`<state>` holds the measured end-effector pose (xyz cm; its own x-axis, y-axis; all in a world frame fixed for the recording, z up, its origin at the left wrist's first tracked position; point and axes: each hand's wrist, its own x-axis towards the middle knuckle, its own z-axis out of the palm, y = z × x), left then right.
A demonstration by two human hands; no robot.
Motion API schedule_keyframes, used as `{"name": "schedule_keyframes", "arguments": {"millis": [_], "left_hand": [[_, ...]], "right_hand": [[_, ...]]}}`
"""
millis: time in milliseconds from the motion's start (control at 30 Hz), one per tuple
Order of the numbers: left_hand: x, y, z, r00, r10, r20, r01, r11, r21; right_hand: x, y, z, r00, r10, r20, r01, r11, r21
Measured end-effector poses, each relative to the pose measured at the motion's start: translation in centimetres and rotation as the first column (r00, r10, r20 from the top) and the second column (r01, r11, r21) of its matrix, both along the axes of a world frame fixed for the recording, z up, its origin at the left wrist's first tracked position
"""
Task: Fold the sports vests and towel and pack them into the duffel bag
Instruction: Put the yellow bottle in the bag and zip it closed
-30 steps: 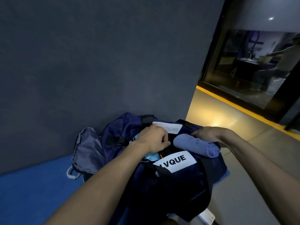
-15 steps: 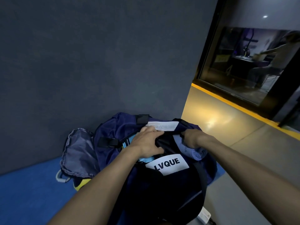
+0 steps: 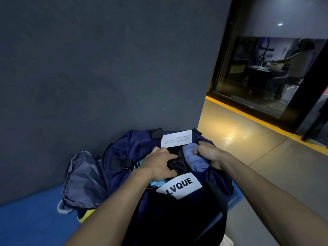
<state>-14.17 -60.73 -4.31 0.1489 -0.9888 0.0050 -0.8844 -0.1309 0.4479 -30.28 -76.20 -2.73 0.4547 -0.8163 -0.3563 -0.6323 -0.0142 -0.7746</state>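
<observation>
Our right hand point(image 3: 206, 153) now grips the roll point(image 3: 194, 159), pushed deeper into the bag point(image 3: 124, 144); our left hand point(image 3: 159, 164), fingers spread, presses its opening apart.

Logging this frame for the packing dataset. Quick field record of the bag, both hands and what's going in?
bag: navy duffel bag, mouth open, on blue mat
left hand: left hand presses on the dark lining at the opening
right hand: right hand grips rolled lavender cloth, partly inside the bag
already inside: light blue fabric under left hand
labels: white LVQUE tag
</observation>
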Motion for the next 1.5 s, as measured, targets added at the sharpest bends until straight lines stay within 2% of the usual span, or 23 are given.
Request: {"name": "schedule_keyframes", "arguments": {"millis": [67,133,167,200,367,433,533,600,667,733,767,800,900,967,1167,1233,1300,1367,1433,1500], "left_hand": [[0.0,0.0,0.1,1.0,0.001,0.003,-0.001,1.0,0.008],[0.0,0.1,0.0,1.0,0.001,0.0,-0.001,1.0,0.017],[0.0,0.1,0.1,1.0,0.001,0.001,-0.001,1.0,0.021],[0.0,0.1,0.1,1.0,0.002,0.003,-0.002,1.0,0.025],[-0.1,0.3,0.1,1.0,0.005,0.011,-0.005,1.0,0.029],[-0.1,0.3,0.1,1.0,0.004,0.016,-0.005,0.999,0.034],[-0.2,0.2,0.1,1.0,0.009,0.025,-0.01,0.999,0.034],[-0.2,0.2,0.2,1.0,0.009,0.028,-0.01,0.999,0.034],[-0.2,0.2,0.3,0.999,0.009,0.036,-0.01,0.999,0.033],[-0.3,0.2,0.4,0.999,0.008,0.052,-0.01,0.999,0.037],[-0.3,0.1,0.3,0.998,0.008,0.057,-0.011,0.999,0.041],[-0.3,0.1,0.3,0.998,0.008,0.059,-0.011,0.999,0.045],[-0.2,0.1,0.1,0.999,0.006,0.041,-0.008,0.999,0.051],[-0.2,0.1,0.1,0.999,0.002,0.043,-0.004,0.999,0.048],[-0.4,0.1,1.1,0.997,-0.032,0.064,0.026,0.995,0.098],[-0.4,0.8,1.9,0.998,-0.053,0.026,0.05,0.993,0.106],[-0.1,2.9,2.6,0.996,-0.067,-0.062,0.069,0.997,0.03],[0.8,6.5,3.3,0.986,-0.055,-0.156,0.027,0.985,-0.173],[2.5,11.2,3.9,0.973,0.001,-0.23,-0.095,0.911,-0.4],[4.9,16.3,3.3,0.948,0.134,-0.287,-0.269,0.821,-0.504]], "right_hand": [[-0.4,-0.1,0.3,0.934,0.157,-0.322,-0.197,0.976,-0.096],[-0.6,0.0,0.0,0.761,0.259,-0.595,-0.377,0.923,-0.079],[-0.5,0.0,-0.3,0.696,0.273,-0.664,-0.426,0.902,-0.076],[-0.4,0.2,-0.4,0.674,0.271,-0.687,-0.439,0.895,-0.078],[-1.6,-0.3,-1.2,0.818,0.281,-0.501,-0.384,0.917,-0.112],[-2.5,-0.1,-1.4,0.78,0.312,-0.542,-0.418,0.905,-0.08],[-2.7,0.9,-1.1,0.649,0.298,-0.7,-0.512,0.851,-0.113],[-2.2,1.5,-0.9,0.586,0.258,-0.768,-0.626,0.746,-0.227],[-1.9,1.7,-0.8,0.575,0.2,-0.793,-0.726,0.572,-0.382],[-1.8,1.5,-0.9,0.555,0.229,-0.8,-0.8,0.411,-0.438],[-1.8,1.4,-1.1,0.544,0.26,-0.798,-0.814,0.394,-0.427],[-1.8,1.3,-1.4,0.537,0.276,-0.797,-0.816,0.411,-0.407],[-1.7,1.0,-2.7,0.521,0.27,-0.81,-0.768,0.563,-0.306],[-1.4,0.9,-3.0,0.533,0.284,-0.797,-0.737,0.619,-0.272],[-0.3,1.5,-0.3,0.581,0.378,-0.72,-0.72,0.651,-0.239],[0.4,2.7,1.7,0.579,0.355,-0.734,-0.717,0.651,-0.251],[1.2,4.5,4.1,0.611,0.316,-0.726,-0.715,0.613,-0.335],[2.3,6.8,6.2,0.667,0.337,-0.665,-0.719,0.526,-0.454],[4.0,9.7,7.6,0.7,0.426,-0.572,-0.713,0.445,-0.541],[5.9,13.2,8.2,0.696,0.536,-0.478,-0.705,0.383,-0.597]]}}
